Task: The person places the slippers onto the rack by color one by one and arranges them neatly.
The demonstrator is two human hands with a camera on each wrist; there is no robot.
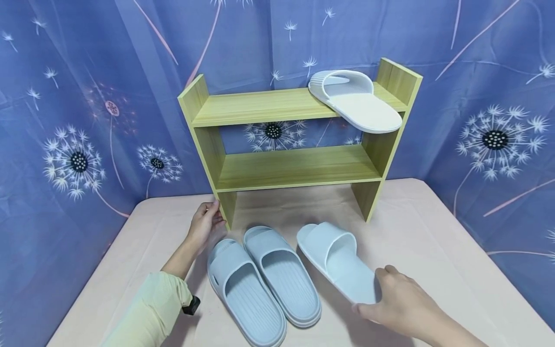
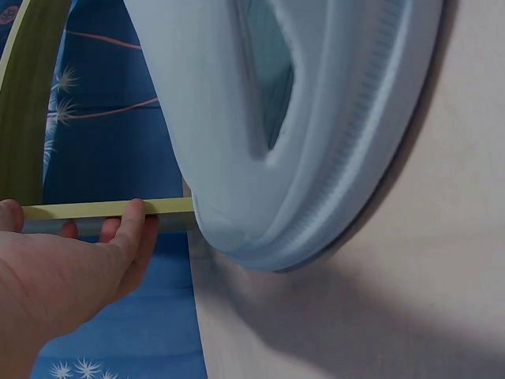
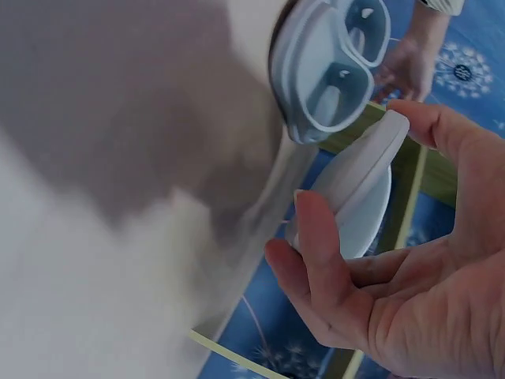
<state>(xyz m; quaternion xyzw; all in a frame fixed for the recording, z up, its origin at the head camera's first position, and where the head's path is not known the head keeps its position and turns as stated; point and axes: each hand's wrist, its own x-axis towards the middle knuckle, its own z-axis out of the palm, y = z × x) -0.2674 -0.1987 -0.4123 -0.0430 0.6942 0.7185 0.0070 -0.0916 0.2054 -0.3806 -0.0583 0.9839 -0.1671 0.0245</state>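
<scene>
My right hand [image 1: 401,299] grips a pale blue slide slipper [image 1: 347,270] by its heel end, thumb on one side and fingers on the other; its toe points toward the rack. In the right wrist view, that slipper [image 3: 359,178] is seen along its sole edge. With my left hand [image 1: 204,224] I touch the left side panel of a wooden shoe rack [image 1: 299,168], thumb and fingertips at its front edge. In the left wrist view, the fingers [image 2: 130,225] lie along that panel edge. A white slipper [image 1: 368,108] lies on the top shelf's right end, its heel overhanging the front.
A pair of grey-blue slippers, the left one [image 1: 249,299] and the right one [image 1: 286,274], lies side by side in front of the rack, toes toward it. The light-coloured tabletop [image 1: 438,250] meets a blue dandelion-print curtain [image 1: 490,86] behind and at both sides.
</scene>
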